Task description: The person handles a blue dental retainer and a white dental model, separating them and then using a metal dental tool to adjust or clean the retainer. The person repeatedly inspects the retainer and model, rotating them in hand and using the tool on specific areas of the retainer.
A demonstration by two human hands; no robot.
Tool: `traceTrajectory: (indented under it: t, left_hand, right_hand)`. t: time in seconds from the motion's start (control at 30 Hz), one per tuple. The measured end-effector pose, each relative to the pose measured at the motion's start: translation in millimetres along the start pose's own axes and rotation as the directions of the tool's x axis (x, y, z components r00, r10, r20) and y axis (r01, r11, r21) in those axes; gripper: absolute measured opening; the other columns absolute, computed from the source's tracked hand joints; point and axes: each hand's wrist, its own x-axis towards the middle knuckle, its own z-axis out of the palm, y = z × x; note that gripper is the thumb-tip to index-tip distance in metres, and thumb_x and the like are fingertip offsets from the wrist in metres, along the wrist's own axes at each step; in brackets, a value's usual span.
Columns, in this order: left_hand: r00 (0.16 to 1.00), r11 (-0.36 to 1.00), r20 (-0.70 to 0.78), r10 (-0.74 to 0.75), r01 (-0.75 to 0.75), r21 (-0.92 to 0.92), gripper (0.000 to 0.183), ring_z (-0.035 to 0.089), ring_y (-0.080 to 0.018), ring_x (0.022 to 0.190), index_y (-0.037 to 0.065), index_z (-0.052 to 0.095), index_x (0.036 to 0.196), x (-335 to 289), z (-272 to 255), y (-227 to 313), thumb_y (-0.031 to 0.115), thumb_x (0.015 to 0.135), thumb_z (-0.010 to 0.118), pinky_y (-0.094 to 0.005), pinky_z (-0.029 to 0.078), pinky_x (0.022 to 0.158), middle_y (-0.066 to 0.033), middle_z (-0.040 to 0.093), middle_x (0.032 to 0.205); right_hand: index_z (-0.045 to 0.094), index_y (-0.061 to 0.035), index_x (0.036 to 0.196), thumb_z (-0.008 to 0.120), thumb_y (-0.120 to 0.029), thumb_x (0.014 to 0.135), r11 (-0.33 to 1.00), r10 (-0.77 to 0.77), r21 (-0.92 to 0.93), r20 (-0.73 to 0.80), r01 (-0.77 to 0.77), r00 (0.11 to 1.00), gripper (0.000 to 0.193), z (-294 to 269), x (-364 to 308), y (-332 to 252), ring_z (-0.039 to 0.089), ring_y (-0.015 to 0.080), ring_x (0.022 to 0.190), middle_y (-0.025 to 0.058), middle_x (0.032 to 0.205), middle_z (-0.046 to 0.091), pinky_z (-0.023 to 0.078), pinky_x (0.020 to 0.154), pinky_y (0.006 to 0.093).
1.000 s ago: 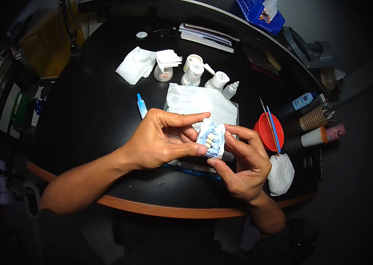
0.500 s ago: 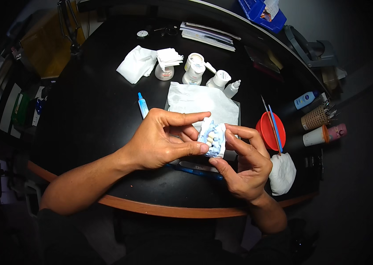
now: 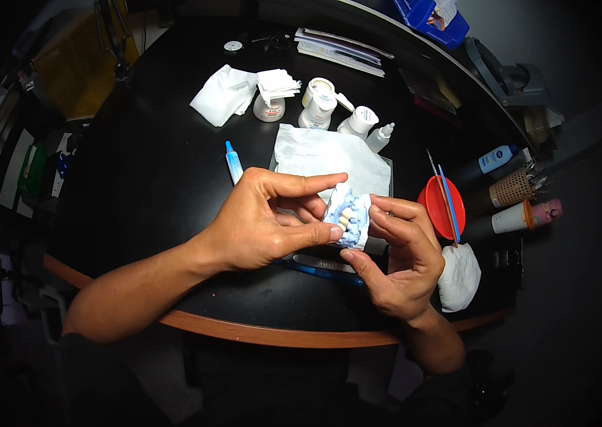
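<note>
A dental model (image 3: pixel 355 226) of pale blue and white plaster, with a few ivory-coloured teeth on its near side, is held up above the desk between both hands. My left hand (image 3: pixel 262 217) pinches its left side, thumb at the lower edge and index finger along the top. On the right side, the fingertips of my right hand (image 3: pixel 407 260) press against the white base, with the thumb underneath. Behind the model lies a white paper sheet (image 3: pixel 326 149). Below it, partly covered by my hands, are a blue-handled tool (image 3: pixel 322 272) and a greyish one.
White jars (image 3: pixel 318 107), folded tissues (image 3: pixel 226 96) and a dropper bottle (image 3: pixel 380 137) stand farther back. A blue tube (image 3: pixel 233 162) lies to the left. At right are a red bowl (image 3: pixel 432 206) with two brushes (image 3: pixel 450 206) across it, a white cloth (image 3: pixel 459 277) and cups (image 3: pixel 513 218).
The whole view has shifted slightly, so the desk items sit a little farther right and higher. Both hands keep their hold on the dental model, which is tilted slightly differently.
</note>
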Motion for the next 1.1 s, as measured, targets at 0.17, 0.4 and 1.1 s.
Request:
traceTrajectory:
  t: [0.17,0.4,1.1]
  left_hand:
    - [1.000,1.000,0.006,-0.011,0.011,-0.003,0.058,0.072,-0.0127,0.091,-0.003,0.057,0.141,0.0,0.3,-3.0,0.000,0.088,0.078,-0.0225,0.060,0.081,-0.0169,0.074,0.106]
    - [0.991,0.974,0.069,-0.117,0.128,-0.187,0.053,0.073,-0.0169,0.095,-0.007,0.054,0.142,1.9,2.2,2.7,0.001,0.092,0.067,-0.0281,0.062,0.083,-0.0190,0.073,0.111]
    - [0.981,0.921,0.066,-0.183,0.194,-0.339,0.056,0.074,-0.0256,0.098,-0.003,0.046,0.148,4.2,-0.4,3.7,0.003,0.094,0.060,-0.0340,0.065,0.081,-0.0215,0.071,0.109]
  right_hand:
    - [0.069,0.0058,0.117,0.089,0.001,0.072,0.996,-0.039,-0.077,0.030,0.041,0.999,0.049,-2.5,-0.3,-0.5,0.071,0.0255,0.104,0.0214,0.120,0.063,0.063,0.085,0.0319]
    - [0.068,0.0064,0.119,0.085,0.004,0.072,0.997,-0.052,-0.058,0.004,0.053,0.999,0.050,-2.7,-0.7,-3.5,0.070,0.0246,0.104,0.0208,0.120,0.062,0.062,0.083,0.0315]
    - [0.070,0.0091,0.109,0.050,-0.005,0.090,0.720,0.491,0.421,0.252,-0.552,0.834,0.031,-20.2,3.0,-9.0,0.061,0.0143,0.090,0.0142,0.105,0.064,0.050,0.081,0.0270]
